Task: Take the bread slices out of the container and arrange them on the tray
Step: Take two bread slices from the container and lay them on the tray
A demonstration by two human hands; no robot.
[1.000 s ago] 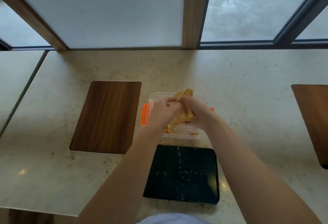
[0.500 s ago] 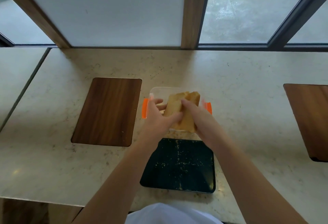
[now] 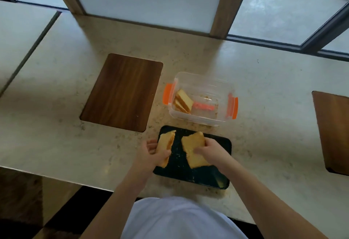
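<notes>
A black tray [image 3: 217, 176] lies at the counter's near edge. My left hand [image 3: 154, 153] grips a small stack of bread slices [image 3: 166, 144], tilted on edge over the tray's left side. My right hand [image 3: 209, 149] holds another stack of bread slices [image 3: 192, 148] lying nearly flat over the tray's middle. Behind the tray stands a clear plastic container [image 3: 202, 80] with orange clips. A few bread slices [image 3: 184, 102] lean against its left wall.
A wooden inlay [image 3: 122, 92] is set into the beige stone counter [image 3: 56, 134] left of the container, and another wooden inlay [image 3: 332, 131] lies at the far right. Crumbs dot the tray. A window wall runs along the counter's far side.
Both hands lifted one bundle of slices out of the container, drew it back over the tray and split it into two stacks. The camera tilted down.
</notes>
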